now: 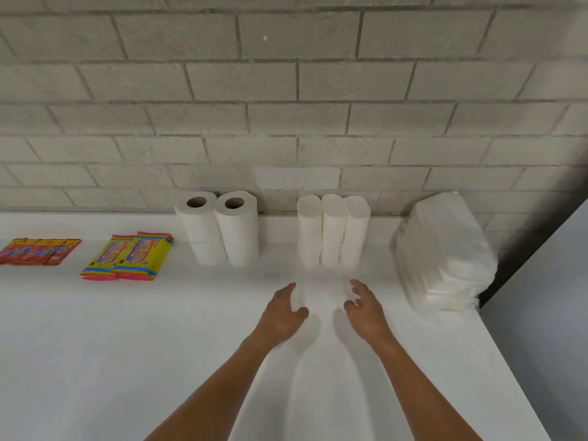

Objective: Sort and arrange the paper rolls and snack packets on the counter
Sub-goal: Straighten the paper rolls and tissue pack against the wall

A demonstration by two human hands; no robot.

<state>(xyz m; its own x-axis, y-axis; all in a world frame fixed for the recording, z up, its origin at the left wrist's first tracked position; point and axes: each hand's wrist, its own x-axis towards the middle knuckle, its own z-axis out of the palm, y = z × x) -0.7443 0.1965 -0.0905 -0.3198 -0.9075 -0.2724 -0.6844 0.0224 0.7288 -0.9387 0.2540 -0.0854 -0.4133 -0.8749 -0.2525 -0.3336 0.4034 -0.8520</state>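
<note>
Three tall white paper rolls [333,230] stand upright side by side against the brick wall. Left of them stand two stacks of toilet rolls [219,229] with brown cores showing on top. Yellow snack packets [127,261] lie flat further left, and red snack packets [39,251] lie at the far left. My left hand [283,310] and my right hand [366,308] hover over the white counter just in front of the three tall rolls, palms facing each other, fingers apart, holding nothing.
A bulky clear-wrapped pack of white tissue [444,253] stands at the right end of the counter [127,361]. The counter's right edge [509,361] drops off beside a dark gap. The brick wall [286,106] backs everything.
</note>
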